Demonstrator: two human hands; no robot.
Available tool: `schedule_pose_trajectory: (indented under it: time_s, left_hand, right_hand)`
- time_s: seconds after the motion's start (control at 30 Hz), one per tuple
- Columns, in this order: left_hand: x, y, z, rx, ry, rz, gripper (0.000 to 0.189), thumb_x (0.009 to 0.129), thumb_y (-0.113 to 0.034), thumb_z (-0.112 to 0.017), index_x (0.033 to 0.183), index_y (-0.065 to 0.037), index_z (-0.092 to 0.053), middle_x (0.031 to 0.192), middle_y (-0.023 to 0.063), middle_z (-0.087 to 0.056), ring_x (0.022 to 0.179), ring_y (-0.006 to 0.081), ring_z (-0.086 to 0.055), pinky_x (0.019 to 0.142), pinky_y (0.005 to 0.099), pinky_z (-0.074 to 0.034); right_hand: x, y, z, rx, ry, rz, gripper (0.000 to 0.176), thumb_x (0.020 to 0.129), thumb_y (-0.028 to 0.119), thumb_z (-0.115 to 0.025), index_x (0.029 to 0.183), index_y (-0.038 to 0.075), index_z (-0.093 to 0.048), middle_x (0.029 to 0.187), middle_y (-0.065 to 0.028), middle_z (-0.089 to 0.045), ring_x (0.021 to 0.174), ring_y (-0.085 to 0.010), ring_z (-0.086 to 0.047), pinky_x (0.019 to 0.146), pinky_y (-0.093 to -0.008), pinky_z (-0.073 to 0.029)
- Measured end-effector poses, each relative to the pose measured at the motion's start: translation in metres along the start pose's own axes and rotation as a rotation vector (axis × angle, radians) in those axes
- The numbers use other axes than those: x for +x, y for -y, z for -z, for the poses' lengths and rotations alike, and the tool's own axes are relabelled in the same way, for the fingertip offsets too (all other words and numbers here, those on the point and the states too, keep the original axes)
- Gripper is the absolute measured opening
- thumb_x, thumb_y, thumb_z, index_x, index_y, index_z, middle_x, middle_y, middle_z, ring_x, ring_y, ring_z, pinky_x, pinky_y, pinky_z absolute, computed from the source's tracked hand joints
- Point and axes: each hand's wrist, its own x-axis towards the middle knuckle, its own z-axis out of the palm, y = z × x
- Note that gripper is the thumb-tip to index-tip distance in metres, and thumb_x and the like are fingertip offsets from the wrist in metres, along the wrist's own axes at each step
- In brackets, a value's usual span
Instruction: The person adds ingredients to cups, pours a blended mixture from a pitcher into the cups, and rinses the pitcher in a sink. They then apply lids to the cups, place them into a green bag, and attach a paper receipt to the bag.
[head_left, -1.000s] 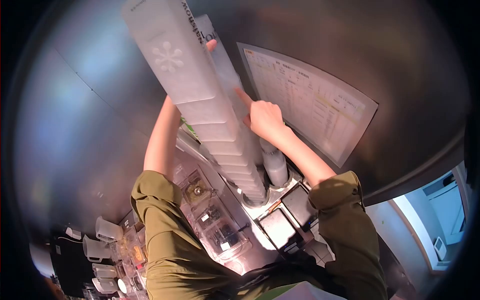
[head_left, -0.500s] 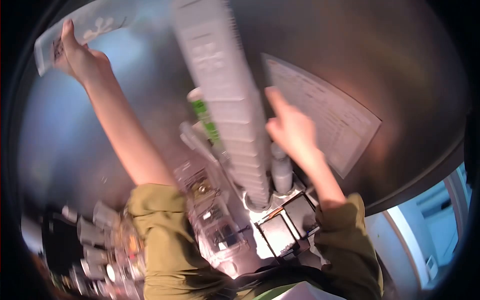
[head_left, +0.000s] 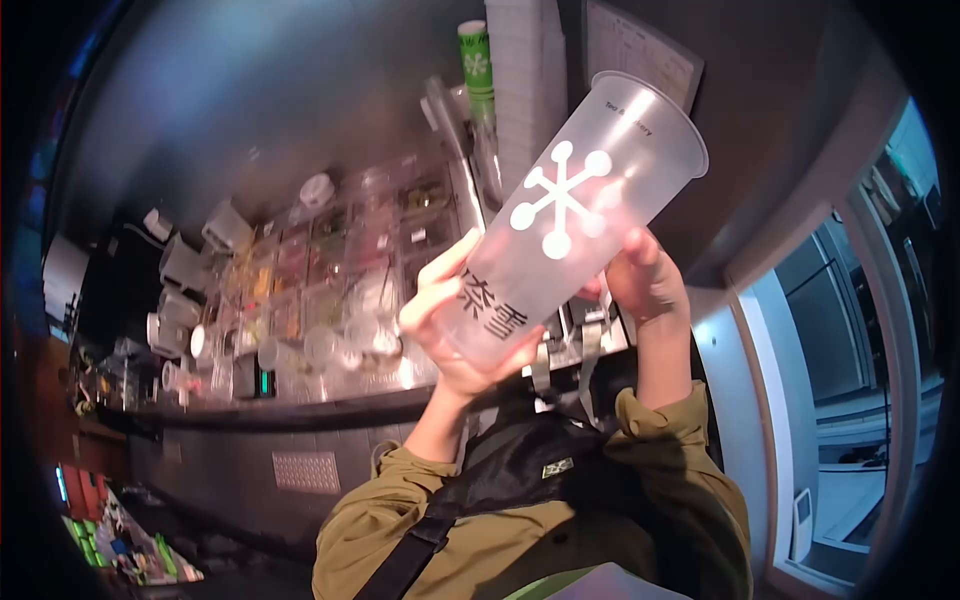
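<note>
A tall frosted plastic cup (head_left: 575,215) with a white flower-like logo and dark characters is tilted in front of me, its open rim toward the upper right. My left hand (head_left: 465,325) is wrapped round the cup's lower end. At the cup's right side is my right hand (head_left: 645,280), its fingers partly curled and partly hidden behind the cup. Beyond the cup stand a tall stack of white cups (head_left: 520,100) and a green cup stack (head_left: 476,65).
Several ingredient containers (head_left: 345,225) fill the counter on the left, with clear jugs (head_left: 185,265) and a small scale display (head_left: 265,382) near its edge. A printed sheet (head_left: 645,50) is on the wall behind. A glass door (head_left: 830,330) stands at the right.
The view has turned toward the counter. Both hands have come down and together. The cup, blurred in my left hand at the upper left before, is now close and held between them.
</note>
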Motion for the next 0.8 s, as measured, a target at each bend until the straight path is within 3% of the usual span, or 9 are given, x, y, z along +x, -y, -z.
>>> schedule_pose_trajectory:
  time_s: [0.1, 0.13, 0.2, 0.23, 0.33, 0.37, 0.53, 0.63, 0.8]
  left_hand:
    - [-0.035, -0.049, 0.026, 0.014, 0.21, 0.333, 0.077, 0.061, -0.005, -0.079, 0.118, -0.008, -0.027, 0.122, 0.0225, -0.041, 0.113, 0.028, -0.046, 0.09, 0.0391, -0.043]
    - [-0.044, -0.064, 0.032, -0.013, 0.231, 0.542, 0.077, 0.061, -0.005, -0.079, 0.118, -0.008, -0.027, 0.122, 0.0209, -0.041, 0.113, 0.0264, -0.046, 0.09, 0.0382, -0.043]
    - [-0.058, -0.092, 0.036, -0.21, 0.162, 0.97, 0.079, 0.06, -0.006, -0.079, 0.12, -0.006, -0.027, 0.122, 0.0174, -0.042, 0.113, 0.0228, -0.045, 0.091, 0.037, -0.042]
    - [-0.063, -0.103, 0.033, -0.33, 0.092, 1.054, 0.082, 0.065, -0.013, -0.078, 0.126, -0.004, -0.025, 0.121, 0.0165, -0.045, 0.11, 0.0217, -0.048, 0.091, 0.0366, -0.042]
    - [-0.085, -0.111, 0.048, -0.62, 0.016, 1.131, 0.08, 0.075, -0.026, -0.066, 0.136, -0.004, -0.019, 0.12, 0.0133, -0.047, 0.106, 0.0218, -0.053, 0.092, 0.0354, -0.042]
    - [-0.097, -0.112, 0.047, -0.382, -0.115, 1.077, 0.078, 0.072, -0.038, -0.065, 0.13, 0.0, -0.03, 0.112, 0.0185, -0.052, 0.099, 0.0271, -0.058, 0.085, 0.0383, -0.048]
    - [-0.127, -0.132, 0.058, -0.329, -0.324, 1.03, 0.075, 0.083, -0.058, -0.052, 0.129, -0.002, -0.033, 0.109, 0.0158, -0.056, 0.093, 0.0257, -0.06, 0.082, 0.037, -0.05]
    - [-0.139, -0.134, 0.074, -0.337, -0.263, 1.061, 0.075, 0.084, -0.064, -0.04, 0.128, -0.003, -0.035, 0.108, 0.0142, -0.057, 0.091, 0.0249, -0.061, 0.079, 0.037, -0.051]
    - [-0.15, -0.139, 0.097, -0.267, -0.255, 1.035, 0.066, 0.089, -0.057, -0.039, 0.129, -0.004, -0.035, 0.105, 0.0134, -0.057, 0.089, 0.0236, -0.061, 0.077, 0.036, -0.051]
  right_hand:
    - [-0.038, 0.006, -0.027, -0.197, -0.146, -0.166, 0.079, 0.069, 0.037, -0.071, 0.129, -0.001, -0.036, 0.092, -0.006, -0.056, 0.068, -0.0107, -0.052, 0.054, -0.0234, -0.042]
    - [-0.04, 0.014, -0.053, -0.264, -0.301, -0.295, 0.078, 0.07, 0.036, -0.071, 0.129, 0.0, -0.036, 0.093, -0.0052, -0.056, 0.071, -0.0101, -0.052, 0.056, -0.0233, -0.043]
    - [-0.058, -0.006, -0.048, -0.403, -0.079, -0.282, 0.07, 0.072, 0.023, -0.07, 0.131, 0.002, -0.036, 0.094, -0.003, -0.056, 0.076, -0.0085, -0.053, 0.062, -0.0227, -0.045]
    - [-0.066, -0.013, -0.052, -0.466, 0.029, -0.262, 0.068, 0.074, 0.017, -0.069, 0.131, 0.003, -0.036, 0.095, -0.0019, -0.055, 0.079, -0.0077, -0.053, 0.065, -0.0224, -0.046]
    - [-0.082, -0.027, -0.066, -0.402, 0.12, -0.203, 0.064, 0.075, 0.002, -0.063, 0.132, 0.001, -0.034, 0.087, -0.0018, -0.051, 0.08, -0.0089, -0.053, 0.071, -0.0222, -0.046]
    - [-0.087, -0.027, -0.064, -0.327, 0.191, -0.18, 0.064, 0.076, -0.003, -0.061, 0.133, 0.0, -0.032, 0.084, -0.0019, -0.049, 0.081, -0.0096, -0.053, 0.074, -0.0221, -0.046]
    - [-0.094, -0.047, -0.1, -0.32, 0.147, 0.177, 0.061, 0.075, -0.01, -0.058, 0.13, -0.001, -0.035, 0.091, -0.0047, -0.049, 0.089, -0.0115, -0.052, 0.081, -0.0253, -0.046]
    - [-0.087, -0.073, -0.128, -0.442, 0.124, 0.286, 0.056, 0.076, -0.009, -0.059, 0.127, 0.0, -0.039, 0.091, -0.0035, -0.051, 0.088, -0.0101, -0.051, 0.082, -0.0242, -0.044]
    - [-0.077, -0.102, -0.143, -0.545, 0.141, 0.387, 0.052, 0.078, -0.009, -0.058, 0.125, 0.002, -0.04, 0.095, -0.0031, -0.05, 0.089, -0.0099, -0.051, 0.082, -0.024, -0.045]
